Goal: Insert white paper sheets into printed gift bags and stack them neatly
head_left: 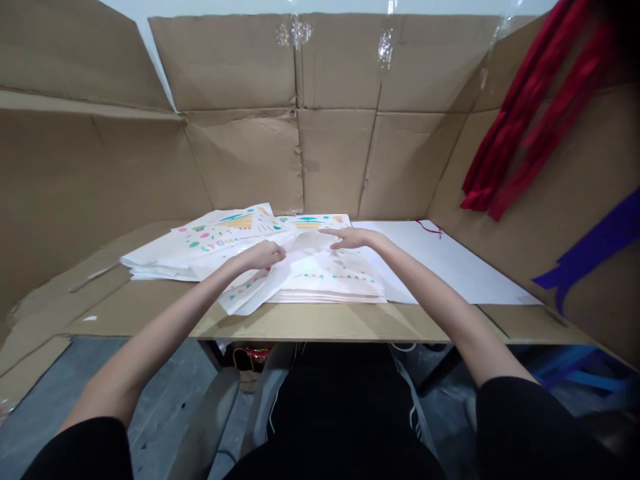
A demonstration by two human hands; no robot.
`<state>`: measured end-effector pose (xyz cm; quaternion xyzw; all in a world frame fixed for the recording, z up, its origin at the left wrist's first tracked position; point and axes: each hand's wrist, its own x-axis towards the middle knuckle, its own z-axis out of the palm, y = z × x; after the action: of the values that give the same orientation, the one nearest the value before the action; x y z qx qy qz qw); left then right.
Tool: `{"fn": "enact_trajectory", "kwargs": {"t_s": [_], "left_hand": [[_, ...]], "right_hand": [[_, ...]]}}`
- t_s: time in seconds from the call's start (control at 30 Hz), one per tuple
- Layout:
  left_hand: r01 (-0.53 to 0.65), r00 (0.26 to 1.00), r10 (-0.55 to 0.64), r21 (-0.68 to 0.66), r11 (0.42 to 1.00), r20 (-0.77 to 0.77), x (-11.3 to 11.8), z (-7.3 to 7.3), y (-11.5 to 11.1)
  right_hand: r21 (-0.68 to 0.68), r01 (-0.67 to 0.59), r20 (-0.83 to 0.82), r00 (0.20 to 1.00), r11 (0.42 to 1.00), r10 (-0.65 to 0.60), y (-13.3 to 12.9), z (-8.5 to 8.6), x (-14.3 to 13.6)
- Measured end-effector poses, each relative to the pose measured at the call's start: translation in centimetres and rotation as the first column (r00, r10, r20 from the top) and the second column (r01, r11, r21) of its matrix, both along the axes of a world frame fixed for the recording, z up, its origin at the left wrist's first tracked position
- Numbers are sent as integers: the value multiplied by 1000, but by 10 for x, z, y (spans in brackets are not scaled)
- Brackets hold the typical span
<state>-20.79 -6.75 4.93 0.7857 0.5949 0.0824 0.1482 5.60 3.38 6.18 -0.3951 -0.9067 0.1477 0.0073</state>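
On cardboard tabletop [310,325]: two printed stacks [163,259]; left hand [264,255] pinching one sheet [304,249], right hand [351,238] loosely spread.

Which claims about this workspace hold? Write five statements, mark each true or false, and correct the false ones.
1. The left hand grips a printed sheet. True.
2. The right hand is clenched in a fist. False: its fingers are extended, above the printed pile.
3. Red strips show against the right cardboard wall. True.
4. The blue-violet strip is at the left wall. False: it is on the right, lower than the red strips.
5. A thin red cord lies on the white surface. True.
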Motion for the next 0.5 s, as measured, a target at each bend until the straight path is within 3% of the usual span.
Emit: {"fn": "enact_trajectory", "kwargs": {"t_s": [0.07, 0.17, 0.3, 0.4, 0.5], "left_hand": [[-5, 1000, 5, -16, 1000, -8, 10, -1, 12], [8, 1000, -7, 57, 998, -27, 27, -1, 33], [-63, 998, 60, 115, 991, 26, 48, 2, 63], [-157, 985, 150, 87, 984, 87, 61, 8, 83], [-217, 973, 212, 37, 976, 93, 71, 13, 97]], "right_hand": [[-8, 103, 13, 995, 995, -102, 5, -7, 32], [-56, 210, 39, 977, 976, -208, 1, -31, 86], [-124, 243, -38, 968, 962, -249, -34, -74, 148], [-123, 260, -130, 952, 958, -275, -68, -99, 173], [-93, 277, -124, 950, 956, -287, -90, -111, 182]]}}
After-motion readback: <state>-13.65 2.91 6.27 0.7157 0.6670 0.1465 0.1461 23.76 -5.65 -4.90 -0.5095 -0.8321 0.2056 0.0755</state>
